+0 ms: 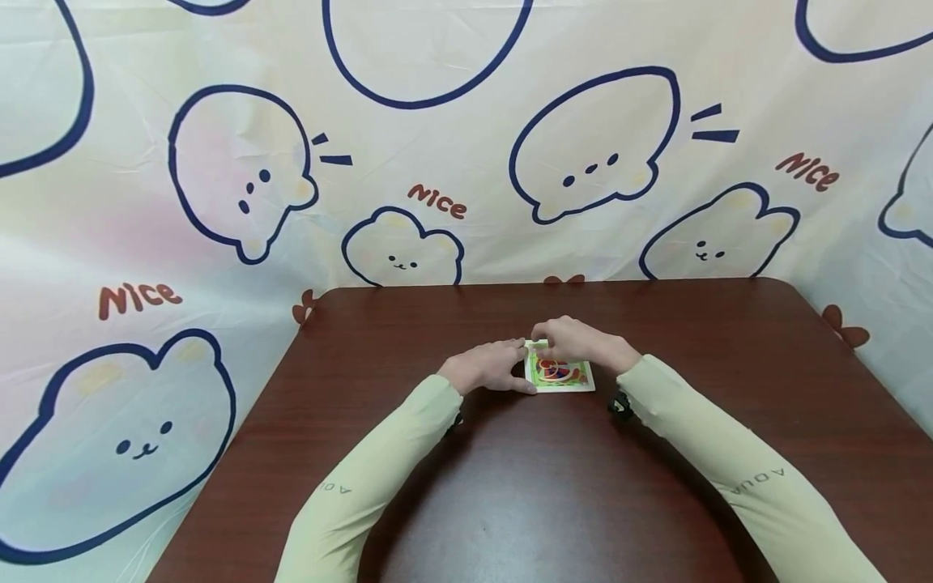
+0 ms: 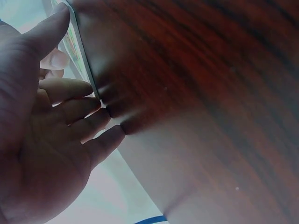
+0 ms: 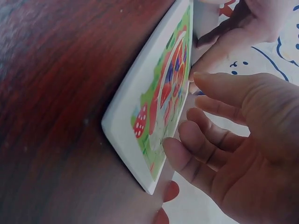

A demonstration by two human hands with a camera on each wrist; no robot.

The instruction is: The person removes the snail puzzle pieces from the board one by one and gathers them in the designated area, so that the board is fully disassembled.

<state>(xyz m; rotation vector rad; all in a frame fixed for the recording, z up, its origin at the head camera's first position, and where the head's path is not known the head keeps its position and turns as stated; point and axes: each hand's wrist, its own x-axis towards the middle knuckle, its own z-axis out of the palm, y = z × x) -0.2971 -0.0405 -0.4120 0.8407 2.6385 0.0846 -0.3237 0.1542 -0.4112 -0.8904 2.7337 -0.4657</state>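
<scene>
A small flat picture board [image 1: 560, 374] with a white border lies on the table. Its printed picture is green with red, yellow and blue shapes, and a red spotted mushroom shows near one corner in the right wrist view. Along the board's left side rests my left hand [image 1: 490, 364], thumb at the near corner and extended fingertips down on the table by the edge. My right hand [image 1: 572, 338] is over the far part of the board, covering some of the picture. In the right wrist view its loosely bent fingers [image 3: 189, 163] are close over the picture, holding nothing.
The dark brown wooden table [image 1: 496, 502] reaches out on all sides of the board. A pale cloth [image 1: 481, 146] with blue-outlined cartoon figures hangs behind the table and at its sides. Dark cameras [image 1: 620, 406] are strapped at the wrists.
</scene>
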